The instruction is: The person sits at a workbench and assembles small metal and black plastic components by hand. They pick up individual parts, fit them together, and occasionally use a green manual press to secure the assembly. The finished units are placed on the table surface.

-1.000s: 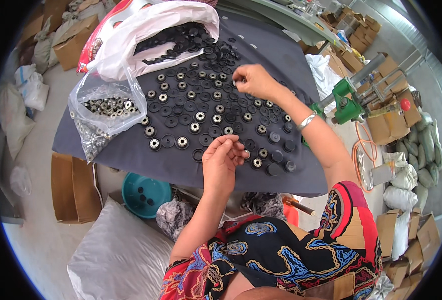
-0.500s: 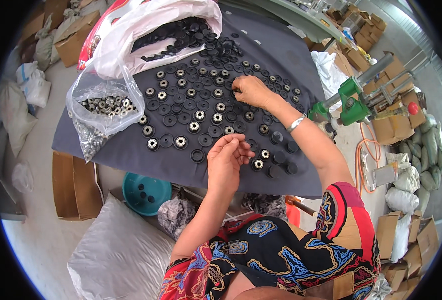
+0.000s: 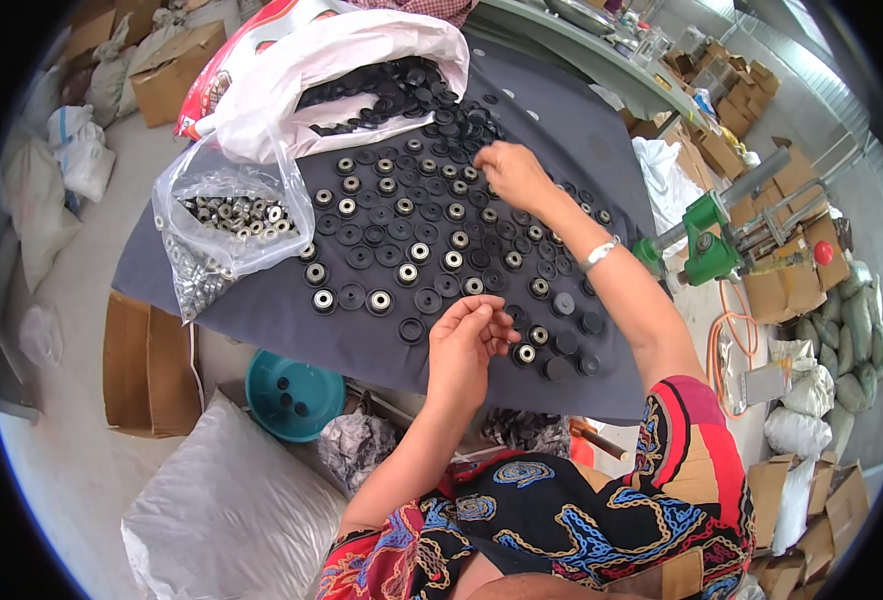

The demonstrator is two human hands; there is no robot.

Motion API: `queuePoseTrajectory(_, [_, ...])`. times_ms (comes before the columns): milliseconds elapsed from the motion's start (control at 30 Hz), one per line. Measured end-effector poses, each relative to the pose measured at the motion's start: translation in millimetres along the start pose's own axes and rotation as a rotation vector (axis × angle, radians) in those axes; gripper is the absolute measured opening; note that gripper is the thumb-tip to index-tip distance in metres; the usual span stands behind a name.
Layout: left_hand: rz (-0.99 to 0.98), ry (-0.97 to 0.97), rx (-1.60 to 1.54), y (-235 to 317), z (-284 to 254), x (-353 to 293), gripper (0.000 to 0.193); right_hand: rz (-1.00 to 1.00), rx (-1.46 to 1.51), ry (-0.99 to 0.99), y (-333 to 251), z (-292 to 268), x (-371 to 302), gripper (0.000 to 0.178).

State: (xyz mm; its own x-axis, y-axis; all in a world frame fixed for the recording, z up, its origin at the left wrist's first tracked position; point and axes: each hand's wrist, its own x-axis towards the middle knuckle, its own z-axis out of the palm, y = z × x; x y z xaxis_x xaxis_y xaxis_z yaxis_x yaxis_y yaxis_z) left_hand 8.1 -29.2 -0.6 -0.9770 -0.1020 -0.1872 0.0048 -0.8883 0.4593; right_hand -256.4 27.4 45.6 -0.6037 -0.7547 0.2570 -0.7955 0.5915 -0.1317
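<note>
My left hand (image 3: 467, 345) hovers over the near part of the dark cloth-covered table (image 3: 262, 325), thumb and fingers curled together. Whatever may be in that pinch is hidden. Farther off, my right hand (image 3: 517, 178) reaches to the near edge of a heap of black plastic rings (image 3: 424, 95), its fingertips drawn together and slightly blurred. Between and left of the hands lie many black rings (image 3: 412, 330). Several hold a silvery bearing (image 3: 382, 301) in the middle. Beside my left hand are several dark round caps (image 3: 565, 343).
A clear plastic bag (image 3: 297, 215) of loose bearings rests on the table's left. Behind it, a white sack (image 3: 372, 45) spills black rings. A green-painted metal device (image 3: 710, 240) stands at the right. Below the near edge are a teal basin (image 3: 287, 420) and a cardboard box (image 3: 147, 365).
My right hand has moved farther away, toward the heap of black rings. My left hand stays curled near the same spot. The whole view has shifted slightly.
</note>
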Motion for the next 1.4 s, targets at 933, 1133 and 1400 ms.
queuePoseTrajectory(933, [-0.016, -0.007, -0.014, 5, -2, -1, 0.015, 0.071, -0.222, 0.025, 8, 38, 80, 0.031])
queuePoseTrajectory(1133, [-0.016, 0.003, -0.006, -1, -5, -2, 0.016, -0.333, 0.445, 0.159, -125, -15, 72, 0.016])
queuePoseTrajectory(1400, [-0.046, -0.024, 0.01, -3, -4, -2, 0.015, -0.706, 0.173, -0.093, -254, 11, 92, 0.022])
